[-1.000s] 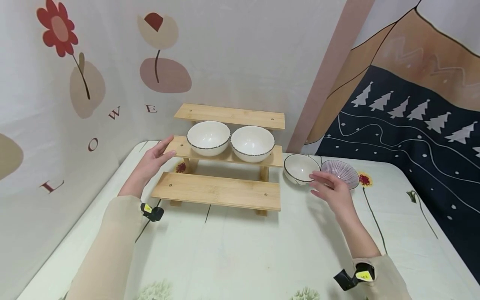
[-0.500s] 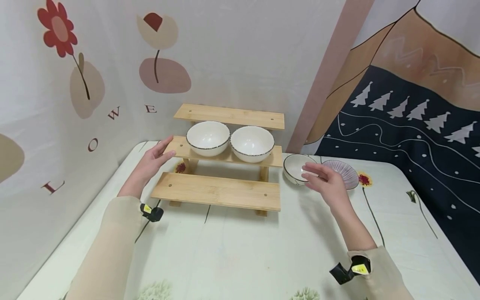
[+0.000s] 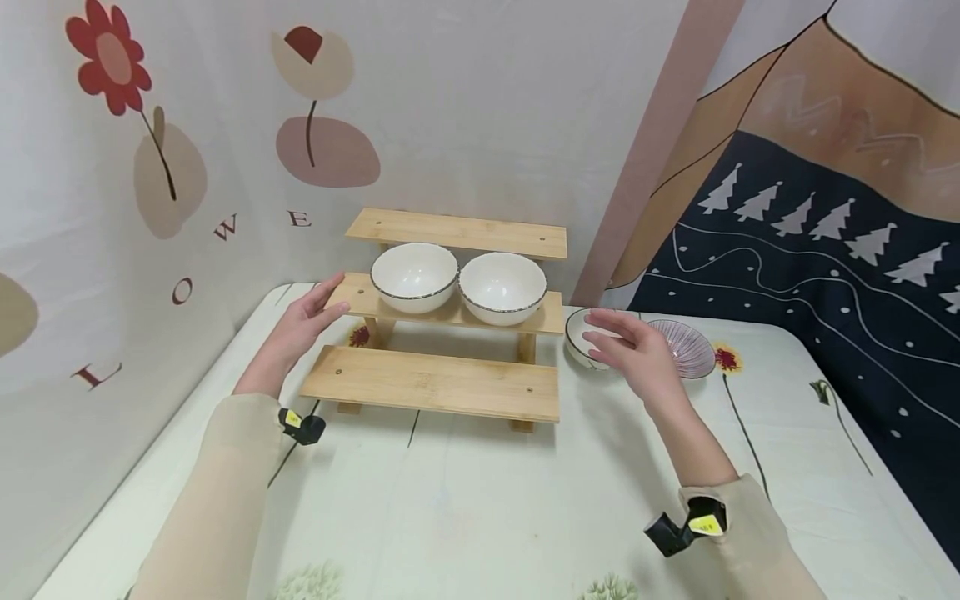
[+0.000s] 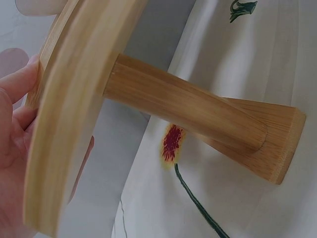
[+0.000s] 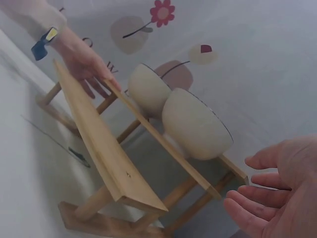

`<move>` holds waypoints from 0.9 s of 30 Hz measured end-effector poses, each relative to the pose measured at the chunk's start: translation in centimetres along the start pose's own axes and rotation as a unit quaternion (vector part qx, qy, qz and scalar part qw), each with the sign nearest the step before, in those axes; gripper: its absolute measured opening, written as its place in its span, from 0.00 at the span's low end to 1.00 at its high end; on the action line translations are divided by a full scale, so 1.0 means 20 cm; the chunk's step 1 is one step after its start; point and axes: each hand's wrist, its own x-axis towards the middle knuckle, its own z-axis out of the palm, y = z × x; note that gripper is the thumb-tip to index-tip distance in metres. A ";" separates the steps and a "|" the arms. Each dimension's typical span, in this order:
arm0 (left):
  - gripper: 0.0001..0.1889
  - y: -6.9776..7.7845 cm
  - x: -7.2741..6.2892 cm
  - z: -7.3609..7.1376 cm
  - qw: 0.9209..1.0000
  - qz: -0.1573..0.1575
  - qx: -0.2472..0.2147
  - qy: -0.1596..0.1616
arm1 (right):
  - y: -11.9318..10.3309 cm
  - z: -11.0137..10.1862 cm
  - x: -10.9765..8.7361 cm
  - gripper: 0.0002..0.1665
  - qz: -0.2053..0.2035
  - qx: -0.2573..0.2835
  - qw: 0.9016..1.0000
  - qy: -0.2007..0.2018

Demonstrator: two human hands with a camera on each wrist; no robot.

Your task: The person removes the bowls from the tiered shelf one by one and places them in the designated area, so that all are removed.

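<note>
A three-tier wooden display rack (image 3: 431, 382) stands on the table, with two white dark-rimmed bowls, the left bowl (image 3: 415, 277) and the right bowl (image 3: 502, 288), side by side on its middle tier. My left hand (image 3: 296, 332) grips the left end of that tier; in the left wrist view its fingers (image 4: 20, 84) lie about the plank (image 4: 74, 114). My right hand (image 3: 637, 354), fingers loosely bent and holding nothing, hovers right of the rack. It partly hides a white bowl (image 3: 577, 342) on the table. In the right wrist view the fingers (image 5: 252, 203) are apart from the rack.
A purple striped bowl (image 3: 690, 348) sits on the table behind my right hand. A flower-printed cloth covers the table (image 3: 465, 508). Printed curtains (image 3: 480, 108) hang close behind the rack and along the left and right.
My right hand has moved left and slightly up, from in front of the purple bowl across the white bowl beside the rack. My left hand and the bowls have stayed in place.
</note>
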 end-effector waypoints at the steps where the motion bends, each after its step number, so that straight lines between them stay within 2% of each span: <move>1: 0.37 0.00 0.00 0.00 1.000 0.000 0.000 0.000 | -0.01 0.01 0.00 0.29 -0.001 -0.003 1.000 -0.001; 9: 0.37 0.01 0.00 0.00 1.000 0.002 -0.003 0.000 | -0.09 0.07 0.04 0.27 -0.024 0.046 0.999 -0.014; 27: 0.37 -0.01 0.01 0.00 1.000 -0.001 0.004 0.003 | -0.18 0.21 0.16 0.28 -0.024 0.071 0.997 -0.009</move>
